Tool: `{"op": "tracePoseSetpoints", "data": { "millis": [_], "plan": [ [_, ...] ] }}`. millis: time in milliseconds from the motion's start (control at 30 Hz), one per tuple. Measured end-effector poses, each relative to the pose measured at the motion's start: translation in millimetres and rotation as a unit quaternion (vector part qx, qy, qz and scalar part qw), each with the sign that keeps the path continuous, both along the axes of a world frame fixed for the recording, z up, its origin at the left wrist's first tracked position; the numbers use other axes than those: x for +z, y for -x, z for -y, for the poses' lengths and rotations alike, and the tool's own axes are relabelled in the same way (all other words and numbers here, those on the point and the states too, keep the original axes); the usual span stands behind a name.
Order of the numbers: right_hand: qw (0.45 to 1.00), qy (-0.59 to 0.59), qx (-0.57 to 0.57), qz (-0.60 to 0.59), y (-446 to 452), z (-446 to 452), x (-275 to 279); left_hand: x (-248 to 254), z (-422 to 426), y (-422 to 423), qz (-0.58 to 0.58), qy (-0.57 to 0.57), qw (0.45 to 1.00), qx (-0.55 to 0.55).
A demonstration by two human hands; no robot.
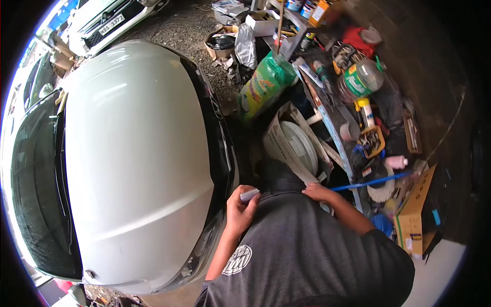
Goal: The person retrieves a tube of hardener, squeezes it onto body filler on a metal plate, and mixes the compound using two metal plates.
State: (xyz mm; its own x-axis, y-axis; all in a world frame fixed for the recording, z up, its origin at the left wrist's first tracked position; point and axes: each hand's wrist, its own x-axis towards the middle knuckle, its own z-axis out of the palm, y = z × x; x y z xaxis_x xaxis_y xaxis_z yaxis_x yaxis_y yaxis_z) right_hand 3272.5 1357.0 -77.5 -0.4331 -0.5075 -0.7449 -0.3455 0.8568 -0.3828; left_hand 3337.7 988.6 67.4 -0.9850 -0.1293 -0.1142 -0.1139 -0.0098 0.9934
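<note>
My left hand (240, 209) is closed around a small pale grey folded pad (249, 195), held beside the car's front edge. What the pad is made of I cannot make out. My right hand (318, 192) is at waist height, its fingers curled at the hem of the dark grey shirt (307, 240); the fingertips are partly hidden. To the left lies the closed white car hood (138, 148), with black trim along its front edge. Neither hand touches the hood.
On my right, a cluttered workbench (335, 128) carries a large plastic bottle (362, 79), a blue stick (373, 181) and tools. A cardboard box (411, 220) stands nearby. A green sack (266, 84) and a white bucket (300, 146) stand ahead. Another car (105, 25) is parked beyond.
</note>
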Motion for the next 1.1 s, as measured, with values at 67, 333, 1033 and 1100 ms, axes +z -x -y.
{"op": "tracePoseSetpoints", "data": {
  "millis": [67,333,1033,1100],
  "plan": [
    [0.987,0.033,0.155,-0.030,42,-18,-27,-16,7,33,0.025,-0.016,0.999,0.035],
    [0.970,0.150,-0.141,-0.126,271,52,45,-25,-8,258,-0.032,-0.054,0.996,0.067],
    [0.726,0.499,-0.472,0.041,622,175,78,-98,115,579,0.057,-0.048,0.996,0.041],
    [0.752,0.485,-0.443,0.058,705,217,67,-109,142,629,0.103,-0.069,0.989,0.079]
  ]
}}
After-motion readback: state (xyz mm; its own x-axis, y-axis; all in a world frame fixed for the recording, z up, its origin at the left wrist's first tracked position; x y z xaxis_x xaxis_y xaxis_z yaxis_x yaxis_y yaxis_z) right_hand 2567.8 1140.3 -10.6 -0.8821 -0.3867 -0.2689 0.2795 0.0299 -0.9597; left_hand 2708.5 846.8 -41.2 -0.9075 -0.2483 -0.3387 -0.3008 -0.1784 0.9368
